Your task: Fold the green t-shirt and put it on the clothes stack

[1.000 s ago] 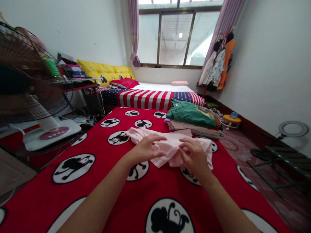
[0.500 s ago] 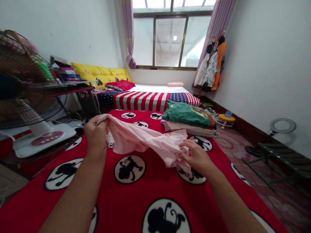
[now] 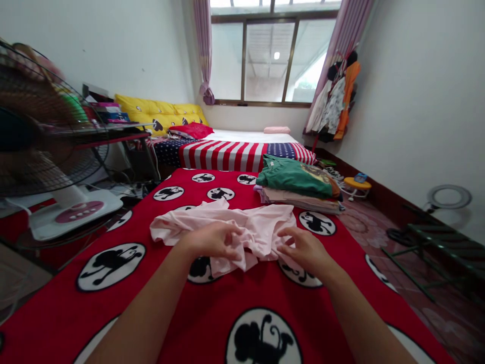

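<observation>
A crumpled light pink garment (image 3: 261, 227) lies spread sideways on the red cover (image 3: 197, 318), which has black monkey figures in white circles. My left hand (image 3: 214, 240) is over the middle of the garment, thumb and fingers curved and apart, with no cloth seen pinched between them. At the garment's right end is my right hand (image 3: 305, 250), its fingertips close to the fabric and a gap showing between thumb and forefinger. Whether those fingertips touch the cloth is hard to make out. Just behind the garment's right side sits a stack of folded clothes, a green shirt (image 3: 291, 177) on top.
An electric fan (image 3: 76, 202) stands at the left beside a small desk (image 3: 129, 132). Beyond the red cover is a bed with a striped, starred sheet (image 3: 223, 155). On the right floor are a yellow stool (image 3: 357, 184) and a dark green rack (image 3: 447, 242).
My left hand has let go of the garment's left end and moved right to its middle. The raised end now lies on the cover. My right hand has stayed near the same place, its fingers wider.
</observation>
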The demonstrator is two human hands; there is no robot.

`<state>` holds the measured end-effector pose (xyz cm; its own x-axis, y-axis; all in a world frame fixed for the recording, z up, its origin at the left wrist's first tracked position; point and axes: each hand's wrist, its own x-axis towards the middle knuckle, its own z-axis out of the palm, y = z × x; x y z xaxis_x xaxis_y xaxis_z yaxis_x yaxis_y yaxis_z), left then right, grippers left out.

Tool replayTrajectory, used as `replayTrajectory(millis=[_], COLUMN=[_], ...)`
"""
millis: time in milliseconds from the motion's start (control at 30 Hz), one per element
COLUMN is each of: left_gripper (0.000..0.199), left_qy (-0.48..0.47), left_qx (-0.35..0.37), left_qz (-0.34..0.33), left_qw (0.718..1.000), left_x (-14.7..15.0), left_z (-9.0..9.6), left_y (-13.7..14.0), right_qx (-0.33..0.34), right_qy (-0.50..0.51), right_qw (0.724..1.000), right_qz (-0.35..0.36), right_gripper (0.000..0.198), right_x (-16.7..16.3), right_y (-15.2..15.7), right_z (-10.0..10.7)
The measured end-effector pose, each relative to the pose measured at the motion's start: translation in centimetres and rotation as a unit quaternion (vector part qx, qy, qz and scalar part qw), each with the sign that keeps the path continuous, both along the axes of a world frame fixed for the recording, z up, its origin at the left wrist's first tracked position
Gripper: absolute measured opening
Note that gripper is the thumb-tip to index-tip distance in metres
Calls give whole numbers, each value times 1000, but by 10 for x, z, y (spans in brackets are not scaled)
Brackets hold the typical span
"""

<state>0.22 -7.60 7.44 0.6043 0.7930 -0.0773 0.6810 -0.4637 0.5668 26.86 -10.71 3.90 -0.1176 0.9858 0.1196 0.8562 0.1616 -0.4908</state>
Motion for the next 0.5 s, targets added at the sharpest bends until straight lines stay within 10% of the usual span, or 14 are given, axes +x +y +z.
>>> replayTrajectory(millis=[133, 300, 433, 500], left_gripper=[103, 68, 41, 36], left_qy=[130, 129, -33, -226], left_qx=[76, 131, 151, 194], left_qz=[2, 42, 181, 300], left_qw=[989, 982, 971, 906], left_x=[18, 20, 0, -19], left_z=[-23, -35, -18, -4], left_y=[-10, -2, 16, 26], right_qx=[-6, 4, 7, 18], right_qy=[-40, -108, -97, -75], right_qw=[999, 994, 995, 997], right_qz=[15, 36, 2, -12], right_gripper=[48, 23, 17, 15], right_x=[2, 2, 4, 4], right_y=[2, 4, 6, 7], right_z=[-9, -14, -9, -8])
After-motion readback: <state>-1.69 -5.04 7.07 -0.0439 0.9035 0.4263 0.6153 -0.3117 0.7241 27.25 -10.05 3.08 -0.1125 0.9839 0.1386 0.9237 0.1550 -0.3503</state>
